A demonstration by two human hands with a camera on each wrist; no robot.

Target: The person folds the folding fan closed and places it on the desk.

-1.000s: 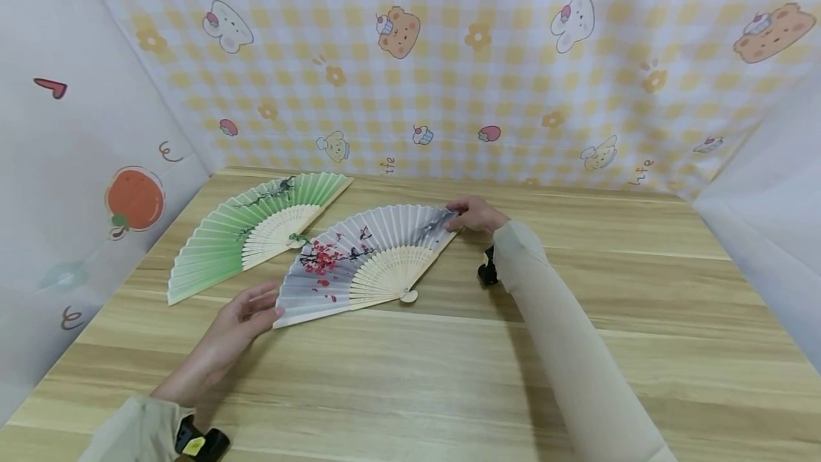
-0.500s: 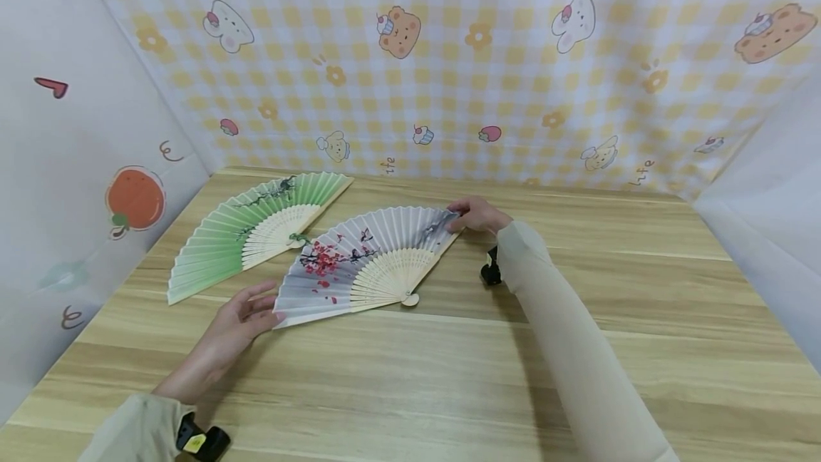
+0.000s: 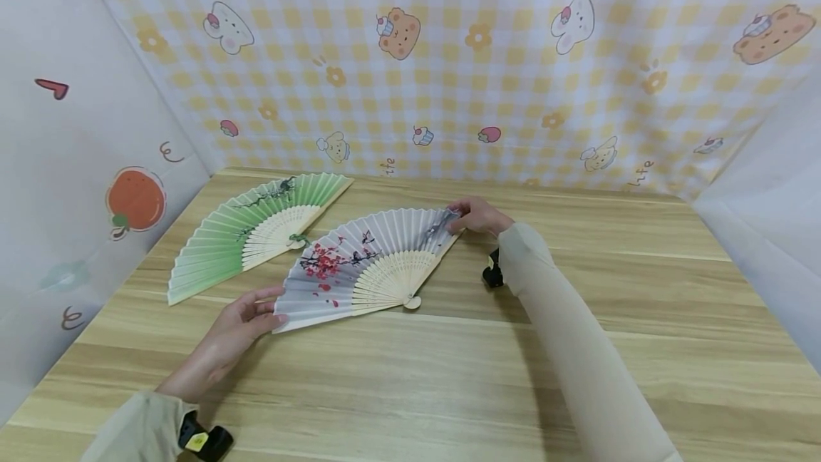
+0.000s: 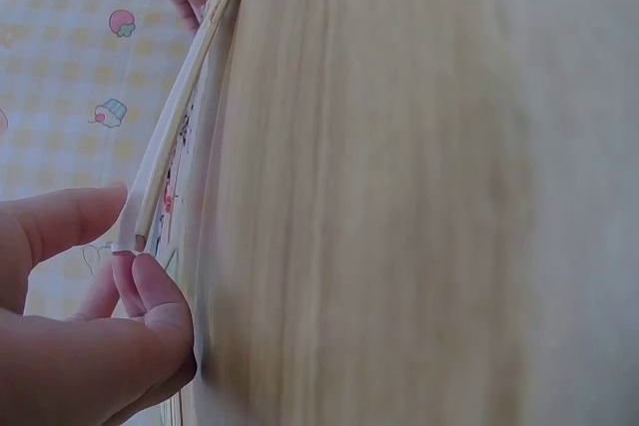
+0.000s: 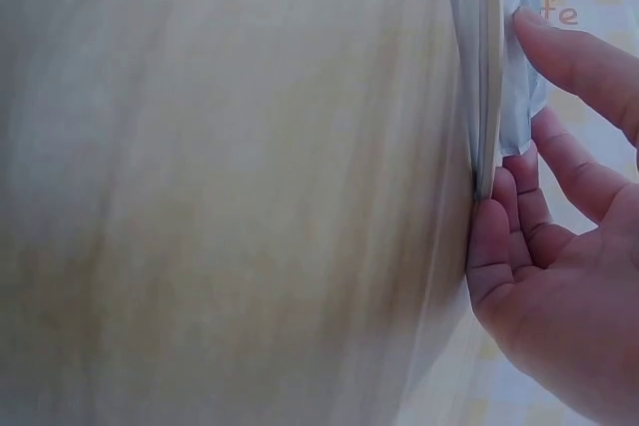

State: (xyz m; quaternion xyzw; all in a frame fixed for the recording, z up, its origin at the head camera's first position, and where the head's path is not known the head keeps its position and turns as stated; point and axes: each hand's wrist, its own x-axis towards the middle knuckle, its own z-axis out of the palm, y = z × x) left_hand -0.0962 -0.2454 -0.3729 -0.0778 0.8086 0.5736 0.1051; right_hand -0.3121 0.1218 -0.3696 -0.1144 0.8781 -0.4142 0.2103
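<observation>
A spread grey folding fan [image 3: 327, 284] with red blossoms and pale wooden ribs lies low over the table in the head view, its pivot towards the person. My left hand [image 3: 239, 326] pinches the fan's left end between thumb and fingers. At the far right corner, my right hand [image 3: 479, 217] grips the fan's edge, thumb on top. In the left wrist view the outer rib [image 4: 165, 162] runs away from the left fingers [image 4: 150, 296]. The right wrist view shows the fan's edge [image 5: 489, 77] between the right thumb and the curled fingers [image 5: 491, 246].
A spread green folding fan [image 3: 218, 252] with dark branches lies behind and left of the grey one, its tassel close to the grey fan's edge. A checked cloth [image 3: 449, 91] hangs behind the wooden table [image 3: 410, 391]. White cloths stand at both sides.
The grey fan has shifted slightly towards the person and a touch to the right, both hands keeping hold of its ends. The green fan has stayed in place.
</observation>
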